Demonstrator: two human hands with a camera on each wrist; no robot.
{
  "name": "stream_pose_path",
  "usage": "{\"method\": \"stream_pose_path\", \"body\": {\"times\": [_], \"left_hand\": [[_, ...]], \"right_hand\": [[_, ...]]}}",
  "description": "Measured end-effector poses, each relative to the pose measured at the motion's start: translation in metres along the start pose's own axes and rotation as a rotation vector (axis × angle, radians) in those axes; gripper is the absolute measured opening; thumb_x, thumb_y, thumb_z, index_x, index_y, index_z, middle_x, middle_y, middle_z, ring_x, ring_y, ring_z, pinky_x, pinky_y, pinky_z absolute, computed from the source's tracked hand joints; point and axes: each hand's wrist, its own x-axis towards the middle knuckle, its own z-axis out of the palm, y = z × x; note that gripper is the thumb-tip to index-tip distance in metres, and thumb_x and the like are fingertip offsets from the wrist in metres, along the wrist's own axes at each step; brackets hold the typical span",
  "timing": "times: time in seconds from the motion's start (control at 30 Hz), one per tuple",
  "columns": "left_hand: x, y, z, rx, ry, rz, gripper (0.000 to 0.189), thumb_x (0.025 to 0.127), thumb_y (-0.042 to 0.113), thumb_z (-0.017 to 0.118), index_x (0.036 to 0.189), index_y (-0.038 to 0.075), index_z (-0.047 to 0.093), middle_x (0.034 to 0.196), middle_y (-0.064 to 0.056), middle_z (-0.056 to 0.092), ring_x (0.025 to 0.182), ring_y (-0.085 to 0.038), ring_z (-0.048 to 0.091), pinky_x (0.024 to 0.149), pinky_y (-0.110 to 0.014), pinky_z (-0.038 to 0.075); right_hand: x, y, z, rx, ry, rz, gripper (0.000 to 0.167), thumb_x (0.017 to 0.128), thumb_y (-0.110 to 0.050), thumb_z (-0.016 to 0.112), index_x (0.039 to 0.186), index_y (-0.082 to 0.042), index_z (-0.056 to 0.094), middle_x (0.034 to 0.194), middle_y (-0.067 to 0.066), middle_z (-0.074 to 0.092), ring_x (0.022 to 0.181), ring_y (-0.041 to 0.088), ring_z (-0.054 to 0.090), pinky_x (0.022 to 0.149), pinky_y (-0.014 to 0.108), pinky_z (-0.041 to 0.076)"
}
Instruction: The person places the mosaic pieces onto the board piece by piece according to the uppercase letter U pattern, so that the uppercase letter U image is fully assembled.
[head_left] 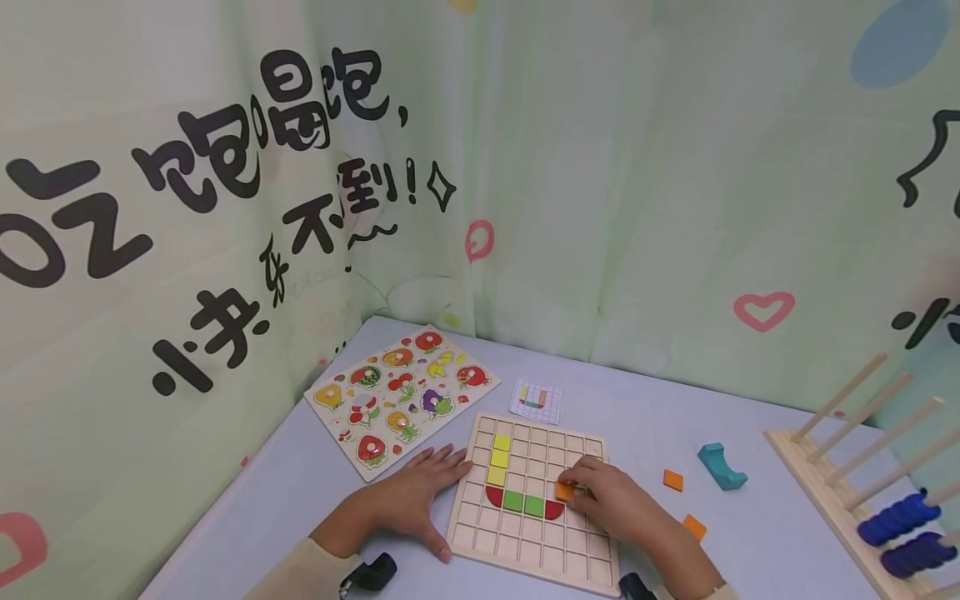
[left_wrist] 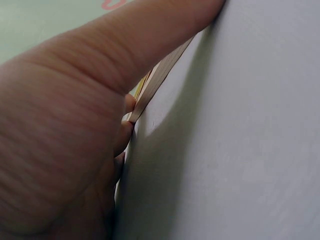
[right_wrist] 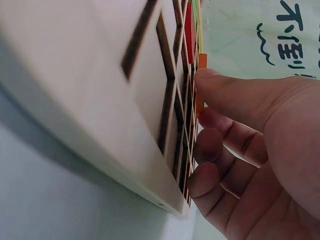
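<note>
A wooden grid board (head_left: 525, 550) lies on the table with yellow squares (head_left: 498, 458) in a column, then a row of green squares (head_left: 523, 503) between two red rounded pieces (head_left: 553, 509). My right hand (head_left: 611, 500) pinches an orange square tile (head_left: 564, 492) over the grid, just above the right red piece. In the right wrist view, the thumb and a finger hold that orange tile (right_wrist: 202, 61) at the board's surface. My left hand (head_left: 416, 500) lies with spread fingers at the board's left edge, touching it. Its thumb and the board's side show in the left wrist view.
Behind the board lies a small pattern card (head_left: 536, 401). A fruit puzzle board (head_left: 401, 392) is at the back left. To the right are loose orange tiles (head_left: 673, 480), a teal arch block (head_left: 722, 467) and a wooden peg rack (head_left: 832, 500) with blue beads.
</note>
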Motion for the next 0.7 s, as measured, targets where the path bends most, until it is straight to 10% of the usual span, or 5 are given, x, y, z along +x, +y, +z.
{"method": "stream_pose_path", "body": {"times": [0.7], "left_hand": [[0.0001,-0.0011,0.0006,-0.003,0.001,0.016,0.125,0.056,0.083,0.069,0.156,0.025,0.023,0.162,0.007,0.012,0.148,-0.019,0.003,0.117,-0.048,0.004]], "right_hand": [[0.0086,-0.0014,0.0006,-0.023,-0.026,-0.059,0.022,0.091,-0.013,0.068,0.112,-0.014,0.07,0.104,-0.01,0.058,0.091,0.009,0.053,0.083,0.037,0.051]]}}
